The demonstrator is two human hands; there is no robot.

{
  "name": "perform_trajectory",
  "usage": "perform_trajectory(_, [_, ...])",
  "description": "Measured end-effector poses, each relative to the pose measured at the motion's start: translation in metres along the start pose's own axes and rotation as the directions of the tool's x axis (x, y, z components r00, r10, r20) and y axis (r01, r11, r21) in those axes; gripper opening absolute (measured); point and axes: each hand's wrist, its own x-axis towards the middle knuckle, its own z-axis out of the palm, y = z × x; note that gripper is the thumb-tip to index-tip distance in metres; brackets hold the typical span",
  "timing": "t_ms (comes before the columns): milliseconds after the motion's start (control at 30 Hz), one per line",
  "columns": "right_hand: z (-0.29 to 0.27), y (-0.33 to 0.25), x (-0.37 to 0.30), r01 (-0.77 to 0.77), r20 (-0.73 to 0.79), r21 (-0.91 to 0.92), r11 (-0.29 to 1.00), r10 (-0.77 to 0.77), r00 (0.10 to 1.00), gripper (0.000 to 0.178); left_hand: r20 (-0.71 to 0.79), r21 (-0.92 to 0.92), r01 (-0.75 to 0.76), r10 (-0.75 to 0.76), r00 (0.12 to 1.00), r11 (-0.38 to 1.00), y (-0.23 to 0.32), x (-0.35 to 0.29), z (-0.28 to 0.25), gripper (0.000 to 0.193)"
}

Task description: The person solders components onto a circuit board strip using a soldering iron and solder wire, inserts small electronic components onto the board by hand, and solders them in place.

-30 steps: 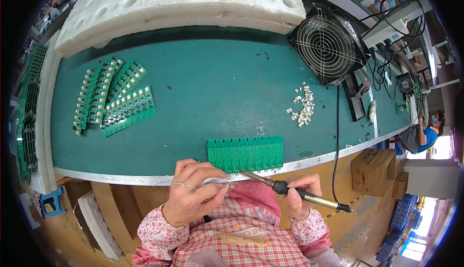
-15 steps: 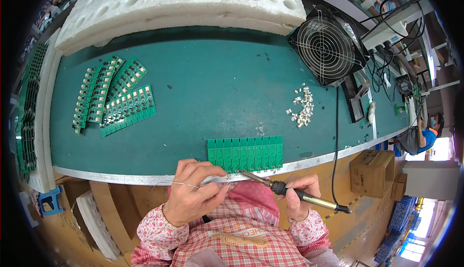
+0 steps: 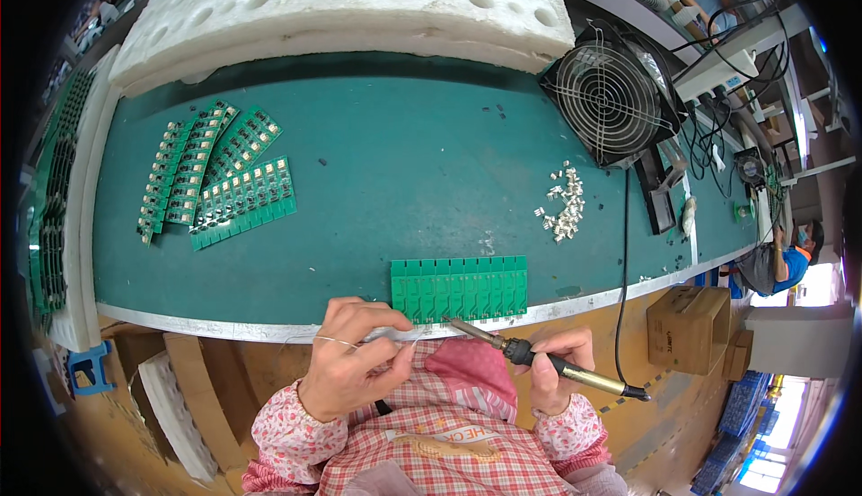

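Note:
A green circuit board (image 3: 460, 288) lies flat at the front edge of the bench, its plain side with thin traces facing up. My right hand (image 3: 558, 366) grips a soldering iron (image 3: 588, 377) by its handle; the tip points left and rests at or just over the board's near edge. Closed fingers of my left hand (image 3: 355, 361) hold a thin solder wire (image 3: 334, 342), which trails off to the left. The wire's free end is near the board's lower left corner; whether it touches the board I cannot tell.
Several boards with white connectors (image 3: 242, 202) lie at the left. A pile of small white connectors (image 3: 567, 213) sits at the right, below a black fan (image 3: 609, 92). White foam (image 3: 350, 20) spans the back. The iron's cord (image 3: 626, 263) crosses the bench edge.
The whole view has shifted slightly. My left hand with the solder wire has drawn back a little to the left of the board. The iron's tip stays at the board's near edge.

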Motion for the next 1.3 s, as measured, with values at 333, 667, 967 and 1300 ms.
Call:
perform_trajectory(333, [0.006,-0.001,0.001,-0.018,0.027,0.006,1.0,0.017,0.999,0.018,-0.003,0.01,-0.004,0.004,1.0,1.0,-0.001,0.0,0.003,0.022])
perform_trajectory(667, [0.007,-0.003,0.005,0.001,0.082,0.007,1.0,-0.002,0.997,0.017,-0.009,0.035,-0.003,0.004,1.0,0.999,-0.001,0.001,0.004,0.022])
perform_trajectory(967, [0.006,-0.001,0.004,0.042,0.123,0.025,0.999,-0.045,0.991,0.017,-0.024,0.018,0.01,-0.009,1.0,1.0,0.0,0.001,0.003,0.022])
perform_trajectory(1300, [0.015,-0.005,0.004,0.015,0.058,0.069,0.998,-0.019,0.998,0.019,-0.044,0.005,0.051,-0.051,0.998,0.999,-0.001,-0.005,-0.004,0.016])
